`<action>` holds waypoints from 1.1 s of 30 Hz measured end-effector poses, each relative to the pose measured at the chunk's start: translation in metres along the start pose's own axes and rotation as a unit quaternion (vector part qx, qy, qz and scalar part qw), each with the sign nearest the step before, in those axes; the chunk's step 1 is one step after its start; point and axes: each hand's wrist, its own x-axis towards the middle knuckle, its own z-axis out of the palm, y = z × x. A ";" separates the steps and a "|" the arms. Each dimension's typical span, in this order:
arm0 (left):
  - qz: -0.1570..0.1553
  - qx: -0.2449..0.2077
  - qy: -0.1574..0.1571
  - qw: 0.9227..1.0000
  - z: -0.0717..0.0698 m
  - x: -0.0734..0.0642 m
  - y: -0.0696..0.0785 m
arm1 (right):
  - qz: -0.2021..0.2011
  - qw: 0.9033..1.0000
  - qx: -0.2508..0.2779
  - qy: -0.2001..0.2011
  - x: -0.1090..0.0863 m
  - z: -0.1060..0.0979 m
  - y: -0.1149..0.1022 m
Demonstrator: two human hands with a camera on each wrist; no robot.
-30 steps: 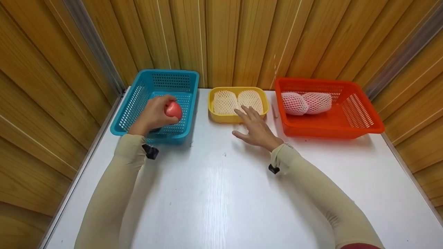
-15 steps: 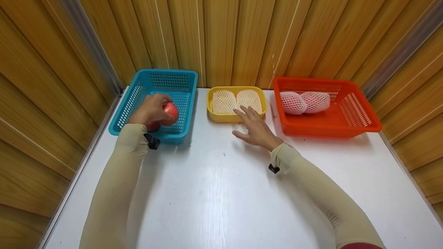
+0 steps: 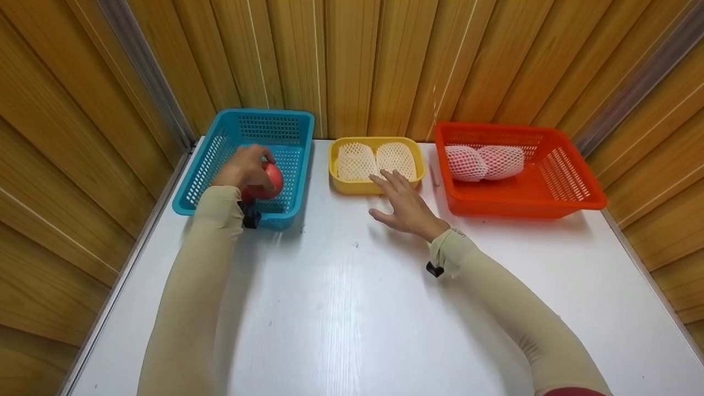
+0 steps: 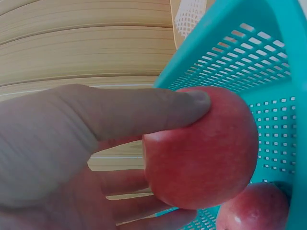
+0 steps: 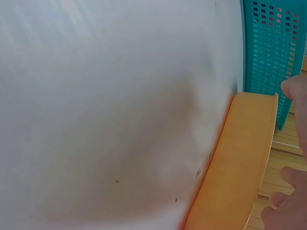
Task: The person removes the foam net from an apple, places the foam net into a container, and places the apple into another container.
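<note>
while the left hand [image 3: 246, 166] grips an apple [image 4: 206, 153], spread right hand [image 3: 404, 206] seemingly hovers.

Wood-grain walls [image 3: 349, 66], grey corner strips [image 3: 149, 71], white tabletop [image 3: 341, 302]

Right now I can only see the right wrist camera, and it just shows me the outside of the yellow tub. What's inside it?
Observer: Two white foam fruit nets lie side by side in the yellow tub.
Child: Cool! And what's the left hand got?
Observer: It grips a red apple.
Child: Is that the only apple at the blue basket?
Observer: No, the left wrist camera shows a second apple down in that basket.
</note>
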 end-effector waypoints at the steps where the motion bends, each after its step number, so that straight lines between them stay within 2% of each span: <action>1: -0.002 0.003 -0.001 1.000 0.000 0.001 -0.001 | -0.002 1.000 0.000 0.001 0.000 0.000 0.000; 13: 0.010 -0.008 0.041 0.999 0.017 0.015 -0.013 | -0.006 1.000 0.002 0.001 -0.005 0.003 0.007; 26: -0.031 0.018 -0.001 0.999 0.016 0.028 -0.009 | -0.021 0.999 -0.001 0.027 -0.010 0.003 0.012; 33: -0.056 0.032 -0.027 0.998 0.013 0.035 -0.008 | -0.018 0.999 -0.006 0.027 -0.012 0.003 0.014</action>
